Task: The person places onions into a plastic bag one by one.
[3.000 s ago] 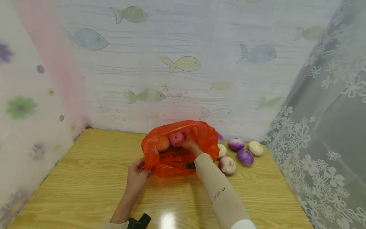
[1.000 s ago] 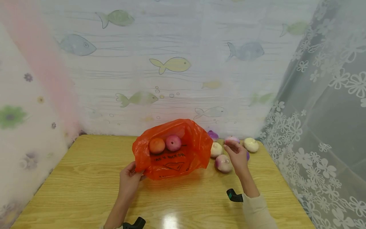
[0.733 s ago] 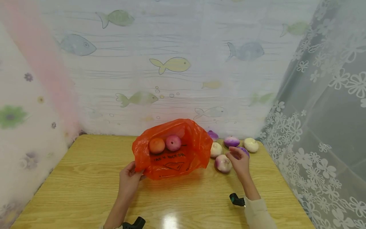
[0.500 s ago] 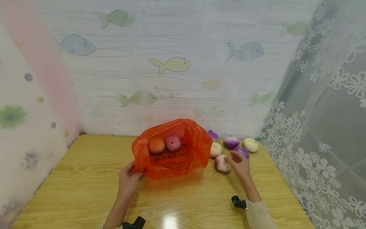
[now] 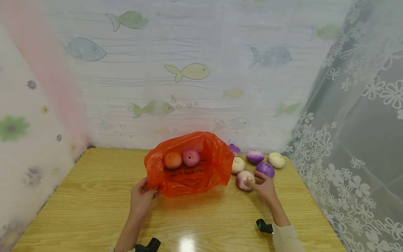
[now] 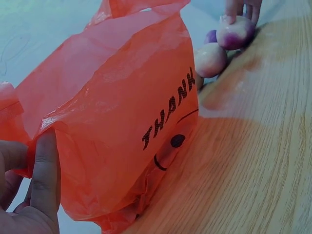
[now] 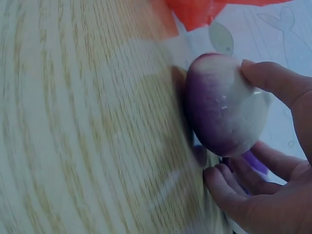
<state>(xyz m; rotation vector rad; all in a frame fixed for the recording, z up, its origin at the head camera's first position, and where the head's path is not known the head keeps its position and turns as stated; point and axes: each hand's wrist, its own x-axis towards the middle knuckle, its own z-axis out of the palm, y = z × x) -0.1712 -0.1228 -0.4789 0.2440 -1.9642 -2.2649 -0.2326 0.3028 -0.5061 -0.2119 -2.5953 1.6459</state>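
Observation:
In the head view my left hand [image 5: 141, 199] pinches the near left rim of a red plastic bag [image 5: 189, 183], whose mouth faces up and toward me. An orange round fruit [image 5: 172, 160] and a pink one [image 5: 191, 157] lie inside. My right hand [image 5: 265, 189] is at a white-and-purple onion-like vegetable [image 5: 245, 180] right of the bag. The right wrist view shows the thumb on the top of this vegetable [image 7: 224, 105] and the fingers curved round its far side. In the left wrist view the bag [image 6: 122, 126] hangs from my left thumb and fingers [image 6: 45, 170].
Behind the right hand lie a purple vegetable [image 5: 265, 170], a purple-and-white one [image 5: 255, 156] and a white one [image 5: 276, 160]. Another white one [image 5: 238, 165] and a purple one [image 5: 234, 149] are beside the bag's right edge. A patterned curtain [image 5: 195, 115] borders the wooden table [image 5: 94, 196].
My right hand has left the bag's inside, letting go of the pink fruit there, and has come round to the white-and-purple vegetable. My left hand has kept its grip on the bag.

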